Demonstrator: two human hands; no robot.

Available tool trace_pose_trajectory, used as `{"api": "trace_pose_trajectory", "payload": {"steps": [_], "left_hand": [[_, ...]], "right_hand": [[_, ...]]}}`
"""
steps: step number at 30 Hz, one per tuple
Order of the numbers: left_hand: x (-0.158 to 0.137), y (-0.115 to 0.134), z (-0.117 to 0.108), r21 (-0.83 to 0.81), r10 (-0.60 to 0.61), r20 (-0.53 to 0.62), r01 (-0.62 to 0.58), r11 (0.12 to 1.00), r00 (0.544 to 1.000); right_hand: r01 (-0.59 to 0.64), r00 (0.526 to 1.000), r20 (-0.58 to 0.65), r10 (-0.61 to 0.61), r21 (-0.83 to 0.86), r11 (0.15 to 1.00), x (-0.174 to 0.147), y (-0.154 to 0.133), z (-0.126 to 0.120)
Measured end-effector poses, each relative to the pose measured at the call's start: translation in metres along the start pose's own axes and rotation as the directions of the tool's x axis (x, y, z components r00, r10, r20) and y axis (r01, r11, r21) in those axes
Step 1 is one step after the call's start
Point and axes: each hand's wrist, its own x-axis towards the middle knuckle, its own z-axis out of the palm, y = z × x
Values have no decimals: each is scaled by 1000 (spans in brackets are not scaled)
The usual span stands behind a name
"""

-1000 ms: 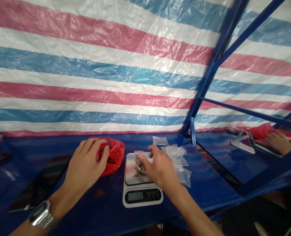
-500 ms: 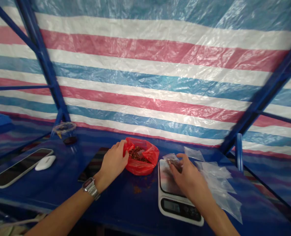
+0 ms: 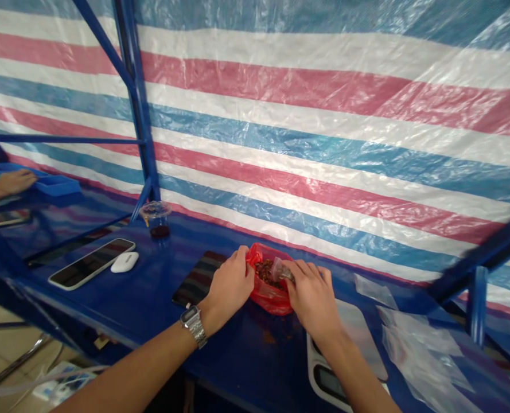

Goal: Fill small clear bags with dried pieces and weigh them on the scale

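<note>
A red plastic bag (image 3: pixel 272 299) stands on the blue table with its mouth spread, showing reddish-brown dried bits (image 3: pixel 265 271) inside. My left hand (image 3: pixel 233 281) pinches the left side of its rim. Over the right side of the opening, my right hand (image 3: pixel 312 289) is closed on a small clear plastic bag (image 3: pixel 284 272) with some brownish contents, its end pointing down at the dried bits. The white kitchen scale (image 3: pixel 360 330) sits below my right forearm, partly covered by it, and its pan carries nothing that I can see.
Several flat clear bags (image 3: pixel 427 350) lie right of the scale. To the left are a dark phone (image 3: pixel 201 278), a white earbud case (image 3: pixel 124 262), another phone (image 3: pixel 93 264) and a plastic cup (image 3: pixel 156 221) with dark liquid. Another person's hand (image 3: pixel 16 182) is by blue trays (image 3: pixel 59 184) at far left.
My right hand has lifted the small clear bag off the scale and brought it left to the red bag's mouth. My left hand keeps its hold on the rim. The view has turned left.
</note>
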Motion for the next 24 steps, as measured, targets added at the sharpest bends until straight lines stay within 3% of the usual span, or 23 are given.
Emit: {"api": "trace_pose_trajectory", "payload": {"steps": [10, 18, 24], "left_hand": [[-2, 4, -5, 30, 12, -21, -11, 999, 1000], [-6, 23, -4, 142, 207, -229, -178, 974, 951], [-12, 29, 8, 143, 447, -58, -436, 888, 892]], "right_hand": [[-107, 994, 8, 107, 143, 984, -6, 7, 7], [-87, 996, -24, 91, 147, 985, -11, 9, -2], [-117, 993, 5, 118, 171, 978, -14, 8, -6]]}}
